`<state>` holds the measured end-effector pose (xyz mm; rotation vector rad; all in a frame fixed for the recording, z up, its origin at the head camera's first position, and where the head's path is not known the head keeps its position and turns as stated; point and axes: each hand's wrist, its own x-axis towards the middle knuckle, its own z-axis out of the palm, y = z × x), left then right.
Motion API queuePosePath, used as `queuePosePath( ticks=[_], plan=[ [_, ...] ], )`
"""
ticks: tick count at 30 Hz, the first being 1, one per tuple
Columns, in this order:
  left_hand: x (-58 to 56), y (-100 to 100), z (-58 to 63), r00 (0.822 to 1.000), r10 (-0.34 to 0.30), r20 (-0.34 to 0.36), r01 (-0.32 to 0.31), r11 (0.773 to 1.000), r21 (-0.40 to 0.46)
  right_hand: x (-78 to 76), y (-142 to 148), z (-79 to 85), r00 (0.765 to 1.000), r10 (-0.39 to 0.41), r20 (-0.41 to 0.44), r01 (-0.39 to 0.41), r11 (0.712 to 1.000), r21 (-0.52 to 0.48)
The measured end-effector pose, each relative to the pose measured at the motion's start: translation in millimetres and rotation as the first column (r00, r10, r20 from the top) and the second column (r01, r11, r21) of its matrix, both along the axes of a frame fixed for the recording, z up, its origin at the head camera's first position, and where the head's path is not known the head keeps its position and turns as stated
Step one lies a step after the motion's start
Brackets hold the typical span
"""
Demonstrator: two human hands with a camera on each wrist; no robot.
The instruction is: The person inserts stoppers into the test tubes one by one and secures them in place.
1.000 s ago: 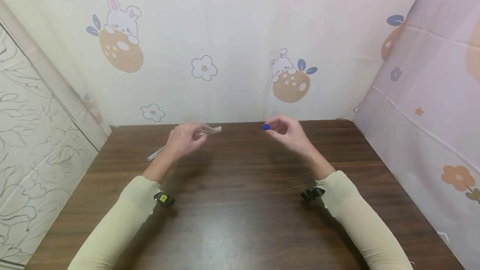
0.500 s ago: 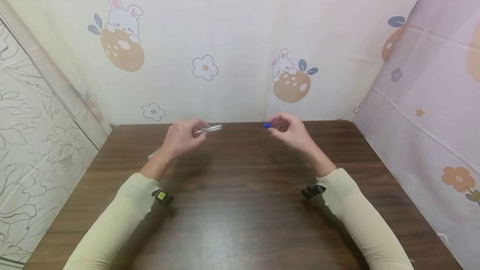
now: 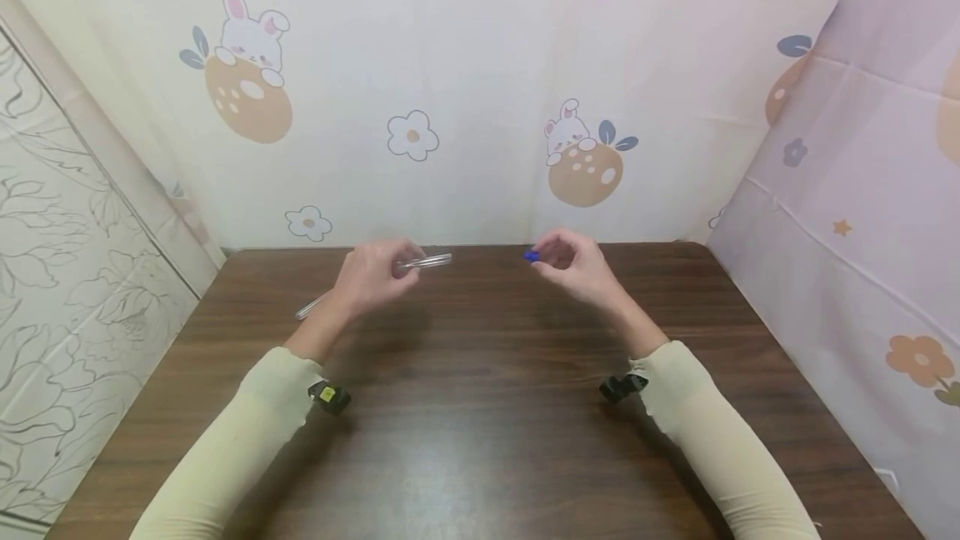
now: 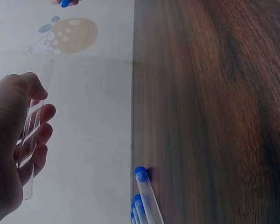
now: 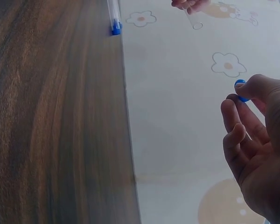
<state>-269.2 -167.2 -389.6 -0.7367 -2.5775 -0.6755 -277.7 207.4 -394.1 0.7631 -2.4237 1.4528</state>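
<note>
My left hand [image 3: 372, 277] grips a clear test tube [image 3: 435, 260], its fingers curled round the glass and the rim end pointing right. In the left wrist view the tube [image 4: 47, 70] shows its bare open end beyond the thumb. My right hand [image 3: 581, 269] pinches a small blue cap [image 3: 531, 256] between thumb and fingertips. The right wrist view shows the cap [image 5: 241, 88] at the thumb tip, the other fingers loosely bent. Both hands are raised over the far part of the table, with a gap between tube and cap.
Several blue-capped test tubes [image 4: 147, 193] lie on the brown wooden table [image 3: 465, 407] on the left side, mostly hidden behind my left hand and wrist in the head view. A patterned white curtain [image 3: 480, 182] stands right behind the table's far edge.
The tube and my left hand have shifted slightly right. My right hand with the cap rose a little, then came back down and left. Both grips are unchanged.
</note>
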Motion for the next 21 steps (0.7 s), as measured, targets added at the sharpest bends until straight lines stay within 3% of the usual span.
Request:
queuePosePath(
  ticks=[11, 21],
  plan=[
    [1.8, 8, 0.7, 1.0, -0.026, -0.015, 0.025, 1.0, -0.014, 1.7, -7, 0.7, 1.0, 0.009, -0.001, -0.009, 1.0, 0.009],
    [3.3, 17, 2.2, 0.999, -0.035, 0.016, 0.035, 0.999, -0.024, 1.8, -13, 0.7, 0.999, 0.039, 0.009, -0.039, 0.999, 0.003]
  ],
)
